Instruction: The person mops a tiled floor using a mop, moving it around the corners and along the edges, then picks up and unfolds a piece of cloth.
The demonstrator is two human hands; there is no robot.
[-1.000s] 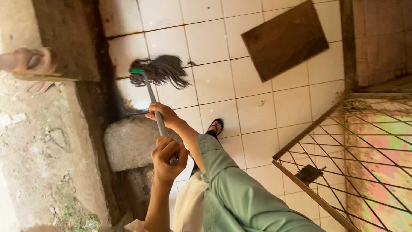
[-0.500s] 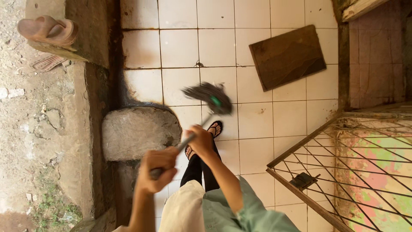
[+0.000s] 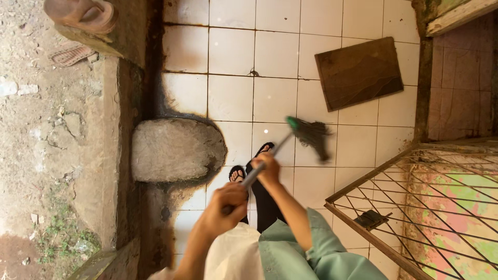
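Both my hands grip the grey handle of a mop [image 3: 310,138] with a green collar and dark strands. My left hand [image 3: 224,206] holds the near end of the handle. Higher up the shaft sits my right hand [image 3: 268,171], on an arm in a green sleeve. The mop head is blurred and rests on the white floor tiles [image 3: 275,62] just right of my feet in black sandals [image 3: 251,162].
A rounded stone step [image 3: 175,150] lies left of my feet beside a dark concrete ledge. A brown board [image 3: 359,72] lies on the tiles at upper right. A metal wire grate [image 3: 415,202] stands at right. A sandal [image 3: 83,14] rests on the ledge at top left.
The mop head has swept from the left, near the stone step, across to the right over the tiles. Both hands kept hold of the handle.
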